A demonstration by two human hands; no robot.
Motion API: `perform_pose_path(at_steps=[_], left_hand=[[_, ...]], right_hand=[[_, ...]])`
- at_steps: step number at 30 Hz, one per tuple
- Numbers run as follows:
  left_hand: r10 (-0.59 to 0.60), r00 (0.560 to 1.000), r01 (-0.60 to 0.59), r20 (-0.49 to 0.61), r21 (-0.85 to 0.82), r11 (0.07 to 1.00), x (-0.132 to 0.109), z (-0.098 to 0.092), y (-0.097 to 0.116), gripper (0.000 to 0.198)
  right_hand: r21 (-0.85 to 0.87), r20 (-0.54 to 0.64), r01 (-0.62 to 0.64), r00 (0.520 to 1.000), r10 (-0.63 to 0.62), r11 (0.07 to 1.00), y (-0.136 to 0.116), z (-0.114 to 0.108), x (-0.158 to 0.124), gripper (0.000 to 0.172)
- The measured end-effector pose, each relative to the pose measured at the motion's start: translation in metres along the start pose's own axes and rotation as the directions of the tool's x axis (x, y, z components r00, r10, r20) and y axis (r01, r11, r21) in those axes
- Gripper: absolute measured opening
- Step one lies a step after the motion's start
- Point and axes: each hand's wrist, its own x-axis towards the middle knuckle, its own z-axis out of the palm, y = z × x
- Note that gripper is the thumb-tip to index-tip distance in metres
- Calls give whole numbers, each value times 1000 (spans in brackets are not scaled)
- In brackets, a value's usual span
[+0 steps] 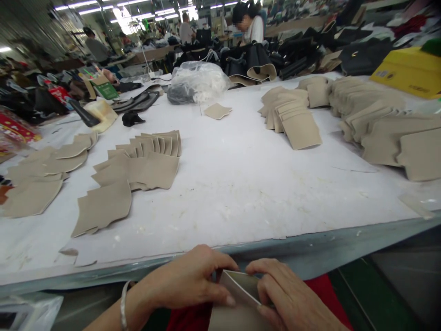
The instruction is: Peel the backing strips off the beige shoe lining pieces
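Note:
At the table's front edge, both hands grip one beige leather piece (234, 317) with a pale cut edge. My left hand (193, 280), a silver bangle at its wrist, pinches the piece's left side between thumb and fingers. My right hand (285, 289) has its fingers curled over the right side of the same piece. Part of the piece looks folded or overlapped between the hands; its lower end runs out of view. Ahead on the left lies a fanned group of similar beige pieces (151, 170), with a nearer beige piece (103, 207) in front.
More beige pieces (31, 193) lie far left, and stacks (299, 124) stand to the right. A single beige piece (217, 111) lies near a clear plastic bag (198, 80). A yellow box (409, 71) is at the back right, black bags (258, 62) behind. People work in the background.

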Motion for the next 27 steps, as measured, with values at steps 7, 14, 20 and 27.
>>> perform_pose_path(at_steps=[7,14,20,27], left_hand=[[-13,996,20,-92,71,997,-3,15,-10,18],[-10,999,10,-37,-19,1000,2,12,-12,15],[1,999,-1,-43,9,1000,5,12,-12,22],[-23,998,27,-56,65,998,8,13,-16,25]], right_hand=[[11,90,-69,994,68,998,-1,1,11,20],[40,205,-168,966,156,985,-2,-6,18,18],[128,344,-281,912,223,951,-1,-14,28,19],[167,418,-322,879,229,932,5,-10,28,20]])
